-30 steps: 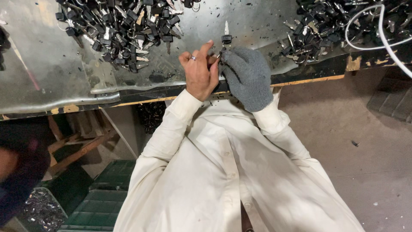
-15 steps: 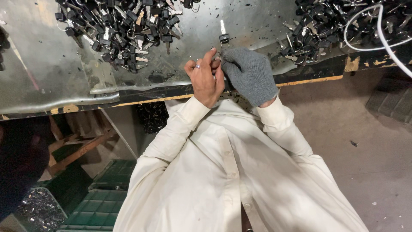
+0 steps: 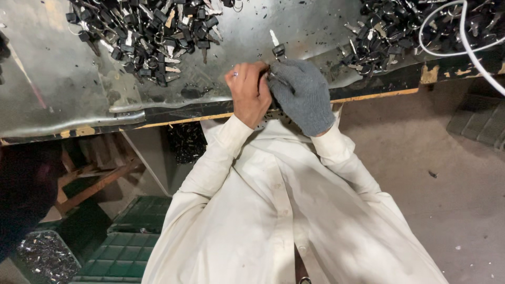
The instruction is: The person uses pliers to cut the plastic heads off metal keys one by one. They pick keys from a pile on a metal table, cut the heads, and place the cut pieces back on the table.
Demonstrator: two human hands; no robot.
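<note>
You're looking down at a dented metal-topped workbench with a worn wooden edge, bare concrete floor on the right, green plastic crates underneath, pretty dim light overall.

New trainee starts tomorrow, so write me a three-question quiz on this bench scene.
1. True or false: both hands wear gloves.
2. Where does the single key lie? A) in a crate B) on the metal sheet, just beyond the hands C) on the floor
3. How many key piles lie on the sheet, and which is nearer the white cable?

Key:
1. False: the left hand is bare; the right hand wears a grey glove.
2. B.
3. Two. The right pile is nearer the cable; the left pile lies far from it.
</note>
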